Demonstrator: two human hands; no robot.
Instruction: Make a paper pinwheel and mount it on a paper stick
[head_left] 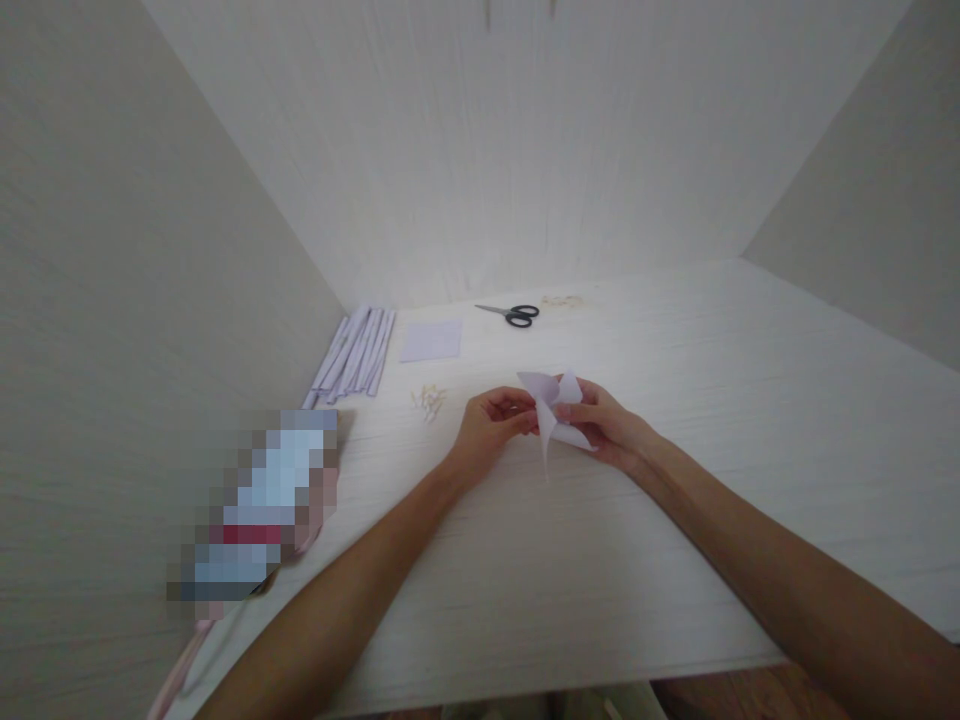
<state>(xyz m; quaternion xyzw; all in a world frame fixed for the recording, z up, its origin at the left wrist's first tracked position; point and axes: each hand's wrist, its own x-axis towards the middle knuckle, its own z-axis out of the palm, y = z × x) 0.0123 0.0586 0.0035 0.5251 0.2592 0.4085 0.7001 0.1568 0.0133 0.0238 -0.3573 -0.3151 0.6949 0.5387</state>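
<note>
Both forearms come in low from the near edge of the white table (pixel 675 560), which fills the floor of a pale three-walled booth and is the biggest thing in sight. Along its left side lies a bundle of rolled paper sticks (pixel 352 355); nearer, a blurred-out patch hides whatever sits there. Farther back rest a flat square of pale paper (pixel 431 340), a pair of black-handled scissors (pixel 511 314), and a small scatter of pins or pegs (pixel 428 401), too tiny to tell which.

At mid-table the left hand (pixel 487 428) and right hand (pixel 607 420) meet around a folded paper pinwheel (pixel 553 405), held just above the surface. The left hand's fingers are curled in, pinching the paper near its centre; the right hand is half closed, cupping the shape from the other side, with curved vanes standing up between the thumbs.

It looks like the folding stage, with corners being gathered to the middle. A further move would seem to call for a steady pinch at the centre so the vanes do not spring back.

Room is generous: bare tabletop lies to the right and in front, the walls stand well apart from the hands, and only the small scatter sits near the left wrist.
</note>
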